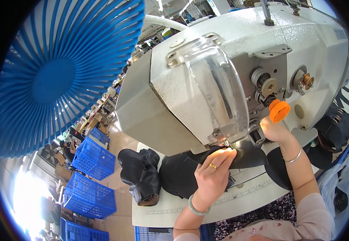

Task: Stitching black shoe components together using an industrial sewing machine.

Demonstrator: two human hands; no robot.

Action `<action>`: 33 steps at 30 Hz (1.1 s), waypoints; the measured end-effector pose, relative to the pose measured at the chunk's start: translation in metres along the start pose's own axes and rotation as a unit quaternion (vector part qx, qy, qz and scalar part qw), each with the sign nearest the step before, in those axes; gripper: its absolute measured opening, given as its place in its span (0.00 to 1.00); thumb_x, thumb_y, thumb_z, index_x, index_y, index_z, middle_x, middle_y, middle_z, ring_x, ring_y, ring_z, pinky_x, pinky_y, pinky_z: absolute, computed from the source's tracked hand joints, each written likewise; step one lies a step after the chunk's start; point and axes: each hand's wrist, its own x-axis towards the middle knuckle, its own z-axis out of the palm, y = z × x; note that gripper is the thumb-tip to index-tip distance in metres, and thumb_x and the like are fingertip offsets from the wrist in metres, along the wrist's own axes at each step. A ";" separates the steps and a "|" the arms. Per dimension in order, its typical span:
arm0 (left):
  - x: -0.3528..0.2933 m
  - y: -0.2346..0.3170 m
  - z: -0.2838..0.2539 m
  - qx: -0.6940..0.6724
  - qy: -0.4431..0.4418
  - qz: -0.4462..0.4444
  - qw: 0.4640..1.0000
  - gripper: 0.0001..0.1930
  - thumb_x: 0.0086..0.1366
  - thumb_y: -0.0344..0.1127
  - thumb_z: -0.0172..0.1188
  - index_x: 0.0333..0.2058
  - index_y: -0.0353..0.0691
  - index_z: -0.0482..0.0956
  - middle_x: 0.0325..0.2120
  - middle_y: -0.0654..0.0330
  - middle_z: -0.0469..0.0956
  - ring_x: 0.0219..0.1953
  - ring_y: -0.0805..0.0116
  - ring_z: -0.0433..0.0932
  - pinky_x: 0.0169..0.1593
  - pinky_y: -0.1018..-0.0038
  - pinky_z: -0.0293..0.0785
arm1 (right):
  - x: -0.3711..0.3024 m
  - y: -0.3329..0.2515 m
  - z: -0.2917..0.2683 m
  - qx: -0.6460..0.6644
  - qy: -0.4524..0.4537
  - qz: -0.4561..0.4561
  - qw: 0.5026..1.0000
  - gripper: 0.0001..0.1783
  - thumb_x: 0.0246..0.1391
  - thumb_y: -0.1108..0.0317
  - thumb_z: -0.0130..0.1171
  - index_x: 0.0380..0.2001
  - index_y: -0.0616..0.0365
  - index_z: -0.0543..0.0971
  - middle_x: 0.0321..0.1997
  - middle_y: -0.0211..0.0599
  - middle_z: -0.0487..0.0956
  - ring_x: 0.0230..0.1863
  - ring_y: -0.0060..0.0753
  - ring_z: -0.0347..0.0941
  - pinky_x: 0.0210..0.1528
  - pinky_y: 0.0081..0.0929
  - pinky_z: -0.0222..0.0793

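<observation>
A white industrial sewing machine [182,92] fills the middle of the view, with an orange knob [279,111] on its face. Below its needle area lies a dark, smooth piece that looks like black leather [251,156]. My left hand [214,173], wearing a gold ring, has its fingers bunched together on this piece close beside the needle area. My right hand [273,129] is up against the machine under the orange knob, its fingertips hidden behind metal parts. Whether it holds anything does not show.
Black leather shoe uppers [140,174] and further black pieces [178,175] lie on the white table [154,216] to the left. More dark uppers [335,126] are at the right. A large blue fan [54,80] stands close at upper left. Blue crates [90,195] stand on the floor.
</observation>
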 end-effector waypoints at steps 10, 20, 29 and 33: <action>0.003 -0.012 -0.003 -0.001 0.007 0.024 1.000 0.24 0.38 0.20 0.59 0.40 0.42 0.82 0.36 0.65 0.78 0.40 0.64 0.78 0.34 0.72 0.70 | -0.002 0.004 0.005 -0.006 0.027 -0.015 1.000 0.08 0.48 0.68 0.55 0.23 0.60 0.68 0.18 0.22 0.64 0.18 0.13 0.55 0.20 0.19 0.51; -0.002 -0.003 0.003 -0.021 0.012 -0.070 0.997 0.21 0.43 0.21 0.61 0.40 0.43 0.82 0.36 0.63 0.79 0.39 0.65 0.78 0.46 0.64 0.66 | -0.006 -0.006 0.003 -0.021 0.012 0.042 0.999 0.09 0.48 0.70 0.54 0.20 0.60 0.67 0.16 0.24 0.65 0.14 0.14 0.59 0.16 0.18 0.54; 0.001 -0.003 -0.006 0.009 -0.016 0.004 1.000 0.22 0.42 0.20 0.60 0.41 0.41 0.82 0.36 0.64 0.78 0.41 0.64 0.78 0.43 0.69 0.64 | -0.006 -0.008 0.002 0.007 0.011 0.050 0.999 0.10 0.49 0.69 0.55 0.20 0.60 0.68 0.15 0.25 0.66 0.14 0.15 0.60 0.17 0.18 0.56; 0.003 -0.001 -0.009 0.023 -0.041 -0.002 0.999 0.19 0.46 0.23 0.63 0.41 0.40 0.81 0.36 0.67 0.76 0.41 0.69 0.78 0.49 0.62 0.62 | -0.006 -0.005 0.002 0.002 0.019 0.014 1.000 0.12 0.49 0.67 0.56 0.18 0.60 0.68 0.15 0.25 0.66 0.14 0.15 0.60 0.16 0.18 0.56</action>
